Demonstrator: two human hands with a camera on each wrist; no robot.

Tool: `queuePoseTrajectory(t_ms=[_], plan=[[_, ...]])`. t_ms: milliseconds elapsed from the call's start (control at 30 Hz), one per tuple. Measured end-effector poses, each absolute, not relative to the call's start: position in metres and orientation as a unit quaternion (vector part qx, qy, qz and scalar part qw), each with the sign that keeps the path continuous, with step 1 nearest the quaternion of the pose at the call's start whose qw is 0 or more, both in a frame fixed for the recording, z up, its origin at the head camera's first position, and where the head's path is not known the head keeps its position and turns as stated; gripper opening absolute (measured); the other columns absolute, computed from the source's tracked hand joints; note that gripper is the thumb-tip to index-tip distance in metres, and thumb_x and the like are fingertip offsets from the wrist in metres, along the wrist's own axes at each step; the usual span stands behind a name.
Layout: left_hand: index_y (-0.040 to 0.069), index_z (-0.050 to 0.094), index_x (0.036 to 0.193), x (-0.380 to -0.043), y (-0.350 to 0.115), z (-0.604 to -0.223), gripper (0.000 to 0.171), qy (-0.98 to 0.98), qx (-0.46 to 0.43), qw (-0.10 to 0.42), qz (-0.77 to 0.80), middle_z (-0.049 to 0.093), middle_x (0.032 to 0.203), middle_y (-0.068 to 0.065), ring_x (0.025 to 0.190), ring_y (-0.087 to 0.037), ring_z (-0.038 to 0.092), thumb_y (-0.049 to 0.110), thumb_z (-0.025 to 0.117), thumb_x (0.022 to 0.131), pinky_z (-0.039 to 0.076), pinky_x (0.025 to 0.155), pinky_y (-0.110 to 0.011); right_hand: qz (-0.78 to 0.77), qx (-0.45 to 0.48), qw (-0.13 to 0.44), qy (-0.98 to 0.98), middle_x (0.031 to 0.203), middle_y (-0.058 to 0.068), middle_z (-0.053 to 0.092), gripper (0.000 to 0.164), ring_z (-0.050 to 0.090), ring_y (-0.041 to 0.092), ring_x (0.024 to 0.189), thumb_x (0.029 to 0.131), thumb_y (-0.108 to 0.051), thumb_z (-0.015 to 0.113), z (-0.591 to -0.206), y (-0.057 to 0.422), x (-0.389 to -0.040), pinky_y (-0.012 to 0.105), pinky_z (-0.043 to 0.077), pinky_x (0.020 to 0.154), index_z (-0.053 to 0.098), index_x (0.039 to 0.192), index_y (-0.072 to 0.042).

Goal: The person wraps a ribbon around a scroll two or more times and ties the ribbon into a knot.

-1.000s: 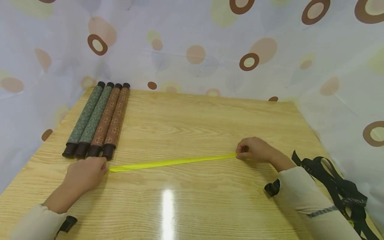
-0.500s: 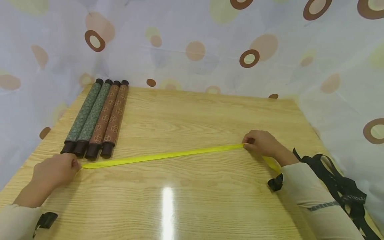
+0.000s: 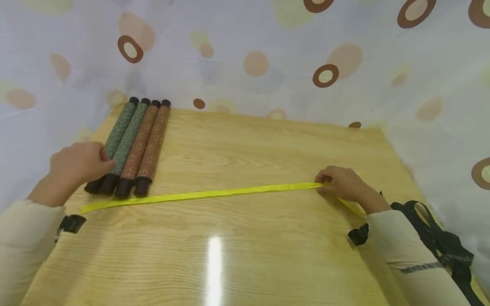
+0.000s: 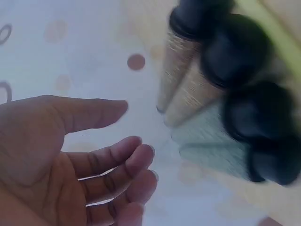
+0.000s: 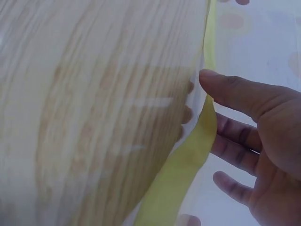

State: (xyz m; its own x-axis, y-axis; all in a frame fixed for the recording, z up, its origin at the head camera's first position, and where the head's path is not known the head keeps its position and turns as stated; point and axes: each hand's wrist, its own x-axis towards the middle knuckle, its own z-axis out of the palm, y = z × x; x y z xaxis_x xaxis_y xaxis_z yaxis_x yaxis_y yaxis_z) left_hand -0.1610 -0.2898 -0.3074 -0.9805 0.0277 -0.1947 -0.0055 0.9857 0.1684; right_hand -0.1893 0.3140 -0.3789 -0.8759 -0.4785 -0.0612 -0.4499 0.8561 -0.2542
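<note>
Head view: right hand (image 3: 338,185), grip pinching yellow ribbon (image 3: 214,194), long axis running left to right over desk (image 3: 268,242), one end pointing left; left hand (image 3: 78,165), grip spread, hovering near four rolls (image 3: 140,144); black strap (image 3: 445,241) bearing lettering, not clearly legible.

The person's left arm, in a cream fabric sleeve (image 3: 27,242), reaches forward from the lower left, its bare wrist (image 3: 47,195) angled up and inward. At its end the left grip (image 3: 78,163), a bare hand, shows its back to the head camera; its wrist view shows a straight thumb (image 4: 96,114) and loosely bent fingers (image 4: 113,181), with a gap between them. The right arm, in a cream fabric sleeve with a grey patterned stripe (image 3: 421,267), slants in from the lower right. The bare right grip (image 3: 338,182) pinches, its thumb (image 5: 230,92) nearly straight and its visible fingers (image 5: 237,134) slightly bent.
</note>
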Motion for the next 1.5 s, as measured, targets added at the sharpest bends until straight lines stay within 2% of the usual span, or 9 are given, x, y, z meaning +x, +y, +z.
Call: queuePoseTrajectory(t_ms=[133,333,533,633,767,867,967,1300,1500], plan=[[0.017,0.041,0.053,-0.206,-0.258,-0.297,0.047,0.992,0.019,0.106,0.068,0.032,0.050,0.004,0.046,-0.015,0.033,0.044,0.052,0.090,0.031,0.043,-0.034,-0.122,-0.237,0.060,0.962,0.094,0.003,0.065,0.027,0.060,0.024,0.087,0.082,-0.032,0.071,-0.383,0.316,-0.188,0.049,0.050,0.077,0.066,0.099,-0.011],[0.009,0.060,0.065,-0.253,-0.241,-0.319,0.048,0.986,0.021,0.155,0.056,0.053,0.062,-0.006,0.059,-0.024,0.052,0.047,0.049,0.092,0.044,0.053,-0.042,-0.123,-0.241,0.052,0.961,0.094,0.003,0.064,0.029,0.059,0.024,0.087,0.082,-0.036,0.070,-0.382,0.319,-0.182,0.049,0.051,0.074,0.067,0.099,-0.012],[0.001,0.066,0.080,-0.277,-0.239,-0.334,0.057,0.988,0.009,0.149,0.038,0.059,0.071,-0.012,0.061,-0.025,0.053,0.052,0.044,0.093,0.046,0.056,-0.039,-0.116,-0.232,0.040,0.965,0.096,0.003,0.064,0.032,0.060,0.024,0.087,0.084,-0.042,0.067,-0.374,0.326,-0.180,0.050,0.051,0.073,0.067,0.098,-0.013],[-0.007,0.066,0.096,-0.282,-0.235,-0.336,0.069,0.990,-0.017,0.140,0.019,0.061,0.099,-0.031,0.080,-0.040,0.059,0.057,0.043,0.090,0.052,0.063,-0.043,-0.120,-0.230,0.036,0.965,0.098,0.004,0.063,0.032,0.059,0.024,0.088,0.085,-0.042,0.066,-0.374,0.330,-0.177,0.049,0.051,0.073,0.067,0.099,-0.013],[-0.016,0.059,0.112,-0.285,-0.226,-0.333,0.084,0.993,-0.038,0.115,-0.002,0.038,0.126,-0.049,0.101,-0.052,0.053,0.063,0.045,0.087,0.054,0.073,-0.049,-0.124,-0.236,0.019,0.964,0.100,0.005,0.061,0.031,0.059,0.024,0.088,0.086,-0.041,0.064,-0.372,0.333,-0.172,0.048,0.051,0.072,0.068,0.100,-0.013],[-0.007,0.067,0.093,-0.281,-0.220,-0.330,0.072,0.994,-0.037,0.102,0.002,0.060,0.099,-0.034,0.074,-0.036,0.061,0.062,0.051,0.084,0.051,0.056,-0.039,-0.124,-0.244,0.008,0.962,0.099,0.006,0.061,0.029,0.058,0.024,0.087,0.087,-0.039,0.064,-0.370,0.332,-0.166,0.047,0.051,0.071,0.068,0.099,-0.012],[-0.003,0.068,0.084,-0.276,-0.217,-0.329,0.065,0.993,-0.026,0.116,0.013,0.063,0.077,-0.019,0.061,-0.025,0.055,0.060,0.052,0.083,0.046,0.051,-0.035,-0.127,-0.251,0.003,0.960,0.099,0.006,0.061,0.028,0.058,0.024,0.087,0.087,-0.037,0.065,-0.368,0.332,-0.161,0.047,0.052,0.070,0.068,0.099,-0.011],[-0.002,0.063,0.076,-0.281,-0.213,-0.330,0.052,0.994,-0.007,0.089,0.065,0.061,0.074,-0.019,0.063,-0.030,0.056,0.050,0.061,0.080,0.050,0.056,-0.041,-0.139,-0.245,0.006,0.960,0.100,0.006,0.061,0.026,0.059,0.026,0.090,0.086,-0.035,0.067,-0.369,0.334,-0.163,0.049,0.051,0.073,0.069,0.099,-0.012],[-0.010,0.062,0.094,-0.281,-0.208,-0.308,0.065,0.980,0.022,0.162,0.112,0.064,0.086,-0.028,0.073,-0.038,0.062,0.053,0.050,0.087,0.053,0.067,-0.047,-0.128,-0.239,0.012,0.962,0.099,0.007,0.062,0.031,0.059,0.022,0.082,0.083,-0.041,0.068,-0.365,0.339,-0.161,0.046,0.051,0.069,0.069,0.097,-0.013]])
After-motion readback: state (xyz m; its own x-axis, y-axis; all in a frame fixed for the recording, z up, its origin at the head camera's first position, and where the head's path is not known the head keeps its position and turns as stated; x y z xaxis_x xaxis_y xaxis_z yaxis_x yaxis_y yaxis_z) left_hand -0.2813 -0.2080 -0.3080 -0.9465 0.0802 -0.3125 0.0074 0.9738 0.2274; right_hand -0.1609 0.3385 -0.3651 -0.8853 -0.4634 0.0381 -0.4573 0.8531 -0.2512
